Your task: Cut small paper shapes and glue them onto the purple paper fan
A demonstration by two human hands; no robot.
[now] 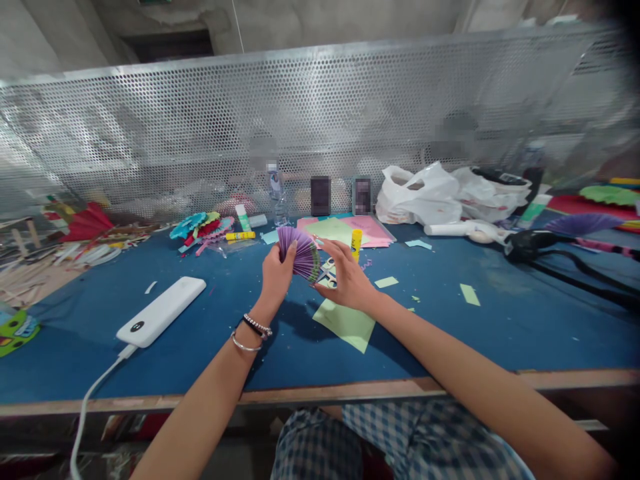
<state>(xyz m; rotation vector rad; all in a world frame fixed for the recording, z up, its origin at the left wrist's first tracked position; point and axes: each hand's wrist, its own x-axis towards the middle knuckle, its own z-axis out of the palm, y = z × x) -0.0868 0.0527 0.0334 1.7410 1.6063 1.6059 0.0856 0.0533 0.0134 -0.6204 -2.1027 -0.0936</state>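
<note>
A pleated purple paper fan (299, 252) with a green patterned outer edge is spread above the table. My left hand (278, 268) grips it at its left side, thumb on top of the folds. My right hand (346, 275) is at the fan's right edge, thumb and fingers apart in a curve; whether the fingertips touch the paper I cannot tell. Behind the right fingers lie scissors (327, 275), partly hidden. A yellow glue stick (356, 244) stands just beyond that hand. Below the hands a light green paper sheet (345, 325) lies on the blue table.
A white power bank (161, 312) with a cable lies at the left. Toward the back are coloured paper flowers (203, 228), a water bottle (277, 197), pink paper sheets (375, 230) and white plastic bags (420, 197). Black straps (555, 257) lie at right. A perforated metal panel (310, 113) closes the back.
</note>
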